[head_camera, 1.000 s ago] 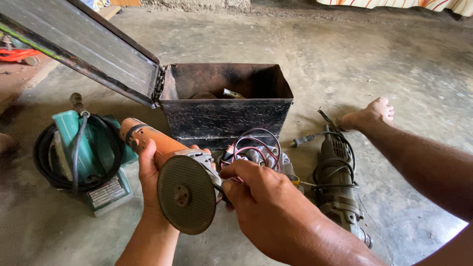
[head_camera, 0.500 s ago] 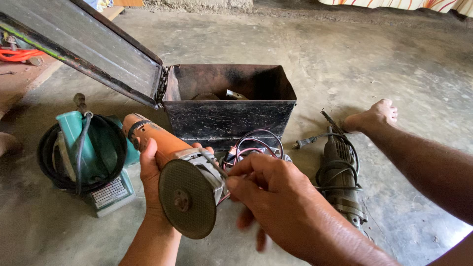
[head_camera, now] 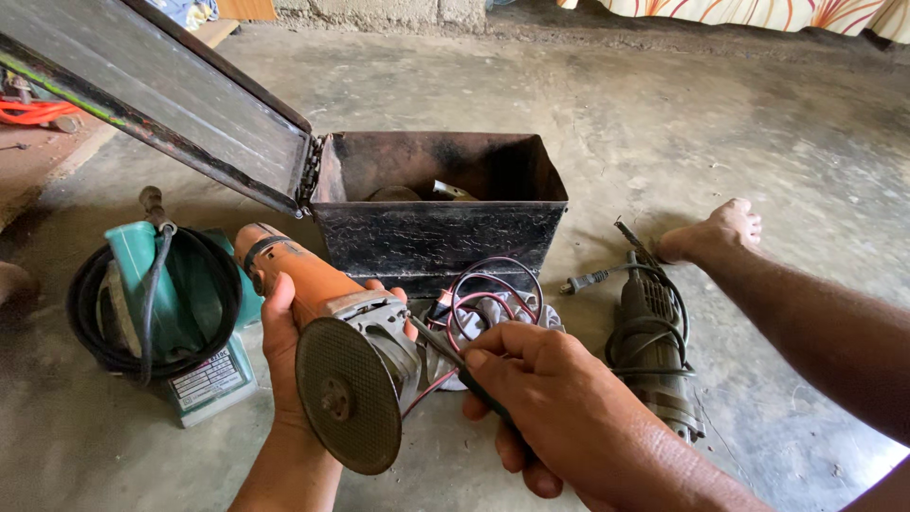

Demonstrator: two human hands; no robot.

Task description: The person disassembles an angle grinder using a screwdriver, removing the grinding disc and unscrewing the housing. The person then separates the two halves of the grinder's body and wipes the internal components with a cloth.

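While the rusty metal box (head_camera: 436, 237) stands open on the concrete floor with its lid (head_camera: 161, 95) swung up to the left, everything else lies around it. Left of the box, a teal power tool (head_camera: 194, 318) rests with a black cord (head_camera: 90, 313) coiled over it.

In front of the box, towards its left corner, the left hand (head_camera: 284, 351) is clenched around the body of an orange angle grinder (head_camera: 313, 284), held up off the floor with its dark cutting disc (head_camera: 349, 395) facing the camera. Just right of the disc, the right hand (head_camera: 559, 408) grips a thin dark tool (head_camera: 445, 351), its tip at the grinder's head beside the guard; what kind of tool it is cannot be told.

The work in hand looks like fiddling at the grinder's head. Going on with it seems to call for the left hand keeping the body steady while the tip stays seated.

Behind the right hand, against the box's front, lies a loop of red wires (head_camera: 493, 294). Right of the box, a grey grinder (head_camera: 654, 351) lies wrapped in its cord, and beyond it, a bare foot (head_camera: 716, 232).
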